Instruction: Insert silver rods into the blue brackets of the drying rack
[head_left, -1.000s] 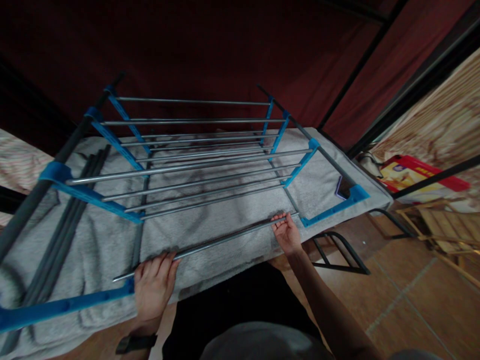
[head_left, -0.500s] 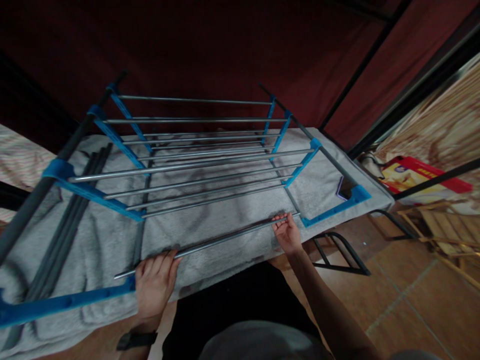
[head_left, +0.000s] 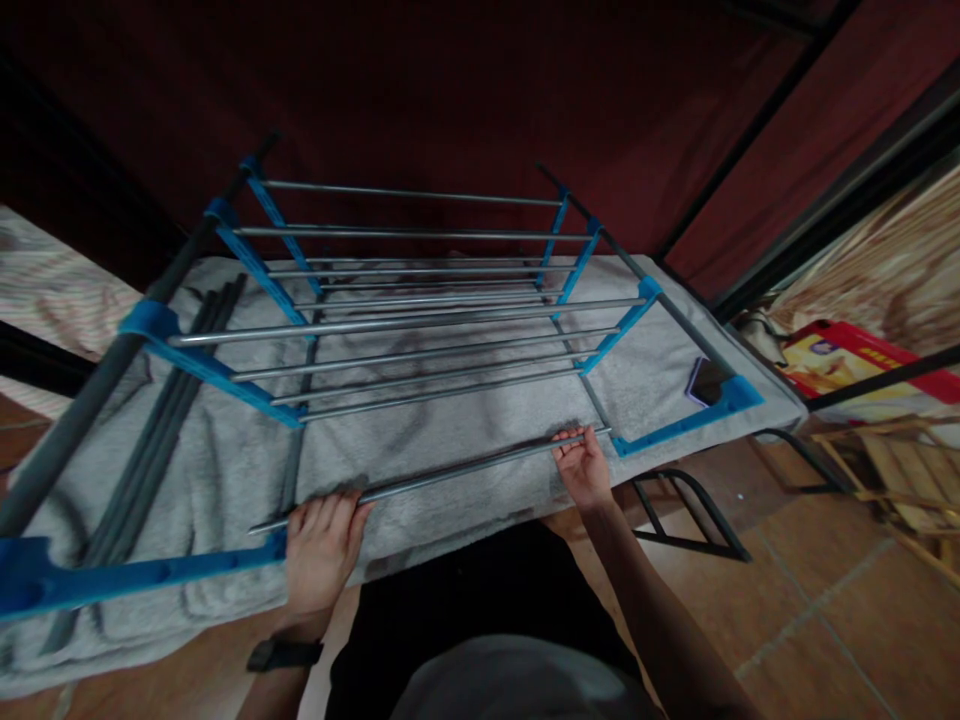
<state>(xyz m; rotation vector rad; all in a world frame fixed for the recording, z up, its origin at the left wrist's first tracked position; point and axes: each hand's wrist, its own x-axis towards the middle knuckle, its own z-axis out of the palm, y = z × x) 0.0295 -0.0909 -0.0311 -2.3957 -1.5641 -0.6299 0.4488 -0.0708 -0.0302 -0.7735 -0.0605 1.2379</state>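
A thin grey metal rod (head_left: 457, 472) runs between my two hands, low over the grey blanket. My left hand (head_left: 324, 545) is closed over it from above, with the rod's left end sticking out past the knuckles near a blue plastic bracket (head_left: 165, 578). Palm up, my right hand (head_left: 582, 466) grips the rod close to its right end, beside another blue bracket (head_left: 690, 420). Behind the hands stands a partly built rack (head_left: 420, 325): blue brackets on dark grey poles, with several metal rods across them.
Several loose grey tubes (head_left: 169, 420) lie on the blanket (head_left: 465, 430) at left. A phone (head_left: 705, 383) rests by the right bracket. A black metal frame (head_left: 694, 515) stands below the right edge, with a red and yellow box (head_left: 855, 362) and wooden furniture (head_left: 900, 470) beyond.
The whole view has shifted, so the rack and hands appear slightly farther right. Both hands keep their hold on the rod, which stays about the same relative to the brackets.
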